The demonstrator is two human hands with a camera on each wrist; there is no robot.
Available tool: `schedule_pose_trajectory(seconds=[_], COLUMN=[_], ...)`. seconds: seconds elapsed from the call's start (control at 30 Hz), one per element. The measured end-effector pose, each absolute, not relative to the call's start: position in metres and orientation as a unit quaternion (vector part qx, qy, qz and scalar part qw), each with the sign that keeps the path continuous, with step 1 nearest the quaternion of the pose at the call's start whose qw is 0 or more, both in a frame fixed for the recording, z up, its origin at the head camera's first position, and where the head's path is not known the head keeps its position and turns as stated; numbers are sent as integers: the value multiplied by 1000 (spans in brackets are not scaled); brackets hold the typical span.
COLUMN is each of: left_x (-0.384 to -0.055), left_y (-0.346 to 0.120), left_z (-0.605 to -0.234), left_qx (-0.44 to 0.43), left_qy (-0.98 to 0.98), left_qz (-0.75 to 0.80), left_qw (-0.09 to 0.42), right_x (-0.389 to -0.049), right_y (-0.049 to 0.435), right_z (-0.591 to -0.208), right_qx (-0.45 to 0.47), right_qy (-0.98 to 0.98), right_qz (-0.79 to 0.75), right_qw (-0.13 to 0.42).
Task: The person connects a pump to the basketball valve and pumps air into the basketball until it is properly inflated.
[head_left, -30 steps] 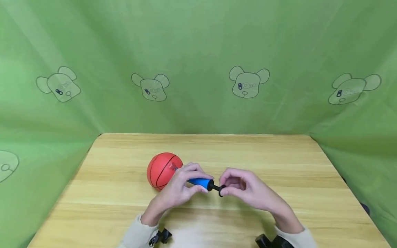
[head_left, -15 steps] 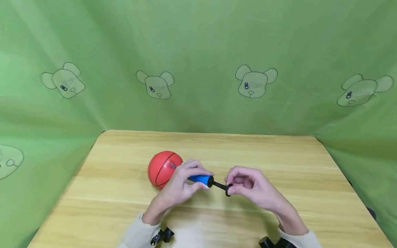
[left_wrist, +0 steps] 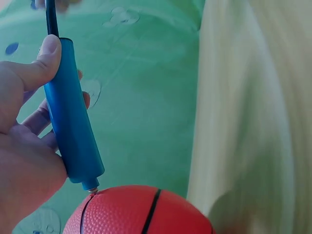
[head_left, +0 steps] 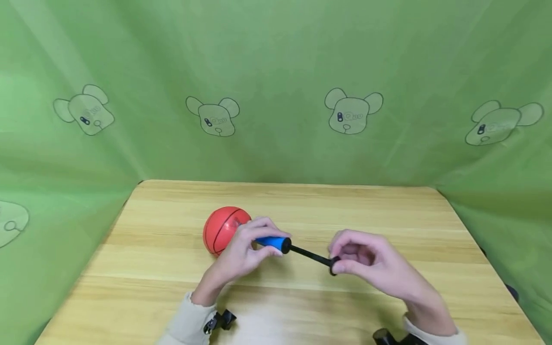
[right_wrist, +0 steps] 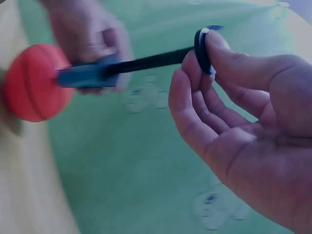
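Note:
My left hand (head_left: 243, 249) grips the blue barrel of a hand pump (left_wrist: 75, 117), thumb along its top end in the left wrist view. The pump's narrow tip meets the red ball (left_wrist: 131, 209), which has black lines like a small basketball. In the head view that ball (head_left: 225, 231) sits on the table at the left hand's far side, partly hidden by it. My right hand (head_left: 379, 263) pinches the black ring handle (right_wrist: 202, 51) between thumb and fingers. A long stretch of the black plunger rod (head_left: 310, 255) shows between barrel and handle.
The wooden table (head_left: 172, 297) reaches back to a green curtain (head_left: 276, 134) printed with bear heads, which also hangs along both sides. Black camera mounts (head_left: 222, 321) are strapped at both wrists.
The right hand has moved right with the handle, drawing the plunger rod much further out of the barrel. The left hand keeps its grip, shifting only slightly.

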State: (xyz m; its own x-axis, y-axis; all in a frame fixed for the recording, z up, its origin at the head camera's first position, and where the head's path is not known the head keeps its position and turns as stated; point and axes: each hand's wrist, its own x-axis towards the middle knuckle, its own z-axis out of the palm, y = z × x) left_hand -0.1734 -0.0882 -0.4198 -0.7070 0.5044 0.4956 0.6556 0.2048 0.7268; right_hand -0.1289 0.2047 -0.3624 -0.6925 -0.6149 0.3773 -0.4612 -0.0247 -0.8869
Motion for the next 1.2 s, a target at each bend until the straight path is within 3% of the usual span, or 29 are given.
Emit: schedule_pose_trajectory(seconds=[0.17,0.57,0.73,0.97,1.2], left_x=[-174,-162,-166,-171,-171], left_y=[-93,-88,-89,-94,-81], left_z=[-417,-430,-430,-421,-422], left_qx=[-373,-385,-394,-370,-388], left_qy=[-768,-762,-761,-767,-756], left_qz=[-513,-514,-508,-516,-519], left_qw=[90,84,84,97,93], right_x=[-129,-158,-152,-134,-143], right_y=[212,164,172,210,204], right_z=[-357,-406,-394,-360,-378], right_qx=[-407,-342,-343,-388,-358], right_qy=[673,681,697,679,673], right_qz=[-614,-632,-613,-614,-635], right_qw=[72,138,145,106,125])
